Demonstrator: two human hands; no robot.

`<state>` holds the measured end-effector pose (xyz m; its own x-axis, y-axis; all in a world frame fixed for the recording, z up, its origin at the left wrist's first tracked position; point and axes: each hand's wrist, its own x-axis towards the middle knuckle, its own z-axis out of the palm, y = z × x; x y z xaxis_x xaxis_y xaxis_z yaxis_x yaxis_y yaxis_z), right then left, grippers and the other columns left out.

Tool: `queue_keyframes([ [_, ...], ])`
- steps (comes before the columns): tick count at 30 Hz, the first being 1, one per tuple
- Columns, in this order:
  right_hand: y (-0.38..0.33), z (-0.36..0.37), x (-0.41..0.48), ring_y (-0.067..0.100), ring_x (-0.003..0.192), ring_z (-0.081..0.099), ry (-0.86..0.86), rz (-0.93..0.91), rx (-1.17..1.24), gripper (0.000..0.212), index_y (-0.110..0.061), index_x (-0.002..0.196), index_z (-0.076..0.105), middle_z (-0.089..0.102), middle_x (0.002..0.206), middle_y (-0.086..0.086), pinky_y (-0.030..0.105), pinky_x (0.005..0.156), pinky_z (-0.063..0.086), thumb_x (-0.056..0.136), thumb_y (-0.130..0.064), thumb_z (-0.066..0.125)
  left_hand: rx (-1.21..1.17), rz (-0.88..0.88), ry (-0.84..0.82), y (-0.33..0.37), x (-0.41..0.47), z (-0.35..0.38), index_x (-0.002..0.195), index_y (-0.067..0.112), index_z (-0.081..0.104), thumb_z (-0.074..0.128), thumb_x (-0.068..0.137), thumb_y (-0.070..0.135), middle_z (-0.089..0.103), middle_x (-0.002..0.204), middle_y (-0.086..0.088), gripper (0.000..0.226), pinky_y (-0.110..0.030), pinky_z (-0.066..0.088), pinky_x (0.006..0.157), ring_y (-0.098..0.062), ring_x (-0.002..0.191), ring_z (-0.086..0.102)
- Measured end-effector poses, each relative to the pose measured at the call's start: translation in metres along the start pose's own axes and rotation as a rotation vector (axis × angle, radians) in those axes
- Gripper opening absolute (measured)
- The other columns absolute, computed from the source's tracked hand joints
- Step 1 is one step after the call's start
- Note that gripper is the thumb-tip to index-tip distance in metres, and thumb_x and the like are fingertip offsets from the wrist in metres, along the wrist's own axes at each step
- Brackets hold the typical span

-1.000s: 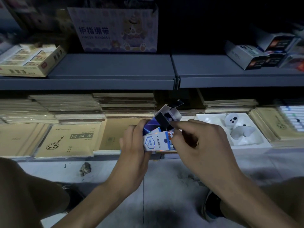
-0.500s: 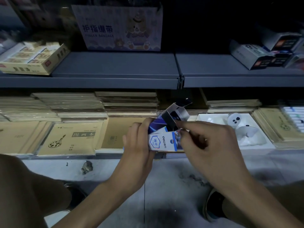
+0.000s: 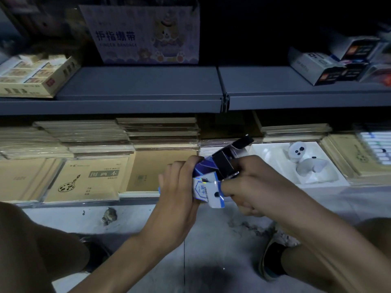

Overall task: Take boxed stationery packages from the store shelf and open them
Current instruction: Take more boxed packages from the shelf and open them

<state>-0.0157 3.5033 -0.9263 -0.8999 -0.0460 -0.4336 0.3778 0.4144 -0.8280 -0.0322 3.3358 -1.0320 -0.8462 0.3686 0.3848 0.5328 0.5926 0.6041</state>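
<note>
Two hands on one package: your left hand [image 3: 179, 187] is wrapping its fingers round the left side of the blue-and-white box [image 3: 206, 187], and your right hand [image 3: 256, 187] is pinching the right side, thumb pressing the white panel. The box is sitting between both sets of fingers, above the floor [image 3: 211, 261]. Its long axis is slanting from the white end nearest you up and away to the right, and the open end flap [image 3: 241, 142] is sticking out past your right fingertips. Its mouth is showing only darkness, so I cannot tell what is inside. Just beyond your right knuckles, a white tray [image 3: 273, 157] is holding a white toy figure [image 3: 298, 153].
</note>
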Motion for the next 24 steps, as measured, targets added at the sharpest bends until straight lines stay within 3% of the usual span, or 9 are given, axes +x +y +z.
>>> queue_keyframes([
  [4,0.002,0.002,-0.004,0.010,0.045,0.032,0.198,-0.159,-0.203,0.012,-0.004,0.083,0.065,0.040,0.045,-0.008,0.029,0.050,0.029,0.084,-0.015,0.060,-0.059,-0.032,-0.024,0.000,0.002,0.004,0.148,0.024,0.028,0.049,0.085,0.003,0.030,0.111,0.010,0.070,-0.045,0.046,0.085,-0.019,0.095,0.041],
  [6,0.000,0.004,-0.012,0.014,0.049,0.036,0.290,-0.232,-0.377,0.013,-0.008,0.076,0.064,0.046,0.046,-0.006,0.023,0.046,0.029,0.083,-0.019,0.061,-0.072,-0.011,-0.033,0.002,0.003,0.001,0.148,0.026,0.026,0.050,0.086,0.003,0.032,0.112,0.009,0.071,-0.049,0.047,0.088,-0.022,0.098,0.043],
  [9,0.001,0.010,-0.019,0.019,0.055,0.038,0.371,-0.255,-0.509,0.016,-0.013,0.072,0.061,0.049,0.050,-0.006,0.025,0.048,0.033,0.082,-0.024,0.064,-0.117,0.009,-0.057,0.009,0.003,-0.004,0.146,0.034,0.021,0.039,0.087,0.014,0.033,0.113,0.007,0.065,-0.050,0.047,0.090,-0.024,0.101,0.043],
  [10,0.004,0.012,-0.019,0.020,0.053,0.038,0.408,-0.263,-0.565,0.014,-0.016,0.076,0.063,0.049,0.050,-0.004,0.023,0.047,0.033,0.083,-0.028,0.062,-0.134,0.011,-0.065,0.009,0.002,-0.005,0.146,0.034,0.021,0.036,0.087,0.017,0.033,0.114,0.006,0.064,-0.049,0.047,0.091,-0.025,0.101,0.043],
  [12,0.007,0.013,-0.027,0.017,0.047,0.044,0.584,-0.314,-0.691,0.018,-0.023,0.090,0.066,0.046,0.046,0.001,0.031,0.053,0.047,0.083,-0.035,0.054,-0.146,-0.024,-0.056,0.001,0.001,-0.001,0.147,0.029,0.025,0.039,0.091,0.013,0.034,0.114,0.006,0.060,-0.049,0.046,0.093,-0.024,0.103,0.043],
  [15,0.003,0.013,-0.037,0.018,0.043,0.053,0.833,-0.460,-0.581,0.018,-0.034,0.103,0.060,0.053,0.049,0.001,0.034,0.055,0.051,0.085,-0.039,0.059,-0.183,-0.174,-0.034,-0.021,-0.004,0.003,0.145,0.028,0.035,0.053,0.100,0.008,0.039,0.115,0.007,0.053,-0.054,0.046,0.093,-0.023,0.107,0.045],
  [18,0.008,0.014,-0.023,0.012,0.047,0.055,0.722,-0.487,-0.435,0.017,-0.043,0.103,0.063,0.062,0.065,-0.013,0.032,0.060,0.052,0.087,-0.048,0.063,-0.286,-0.265,-0.017,-0.025,-0.007,0.002,0.146,0.032,0.037,0.047,0.102,0.041,0.043,0.120,0.011,0.046,-0.050,0.043,0.102,-0.017,0.118,0.045],
  [20,0.012,0.019,-0.011,0.010,0.049,0.060,0.573,-0.403,-0.363,0.025,-0.038,0.087,0.067,0.066,0.062,-0.017,0.036,0.062,0.056,0.083,-0.061,0.063,-0.315,-0.313,-0.019,-0.020,-0.007,0.003,0.145,0.035,0.038,0.043,0.099,0.054,0.042,0.120,0.019,0.050,-0.046,0.042,0.104,-0.009,0.120,0.044],
  [24,0.017,0.038,0.001,0.010,0.052,0.056,0.401,-0.309,-0.321,0.045,-0.020,0.071,0.070,0.065,0.058,-0.009,0.030,0.055,0.048,0.078,-0.064,0.069,-0.211,-0.273,-0.075,-0.015,-0.011,0.008,0.148,0.029,0.037,0.054,0.103,0.022,0.042,0.118,0.009,0.049,-0.049,0.042,0.099,-0.017,0.114,0.043],
])
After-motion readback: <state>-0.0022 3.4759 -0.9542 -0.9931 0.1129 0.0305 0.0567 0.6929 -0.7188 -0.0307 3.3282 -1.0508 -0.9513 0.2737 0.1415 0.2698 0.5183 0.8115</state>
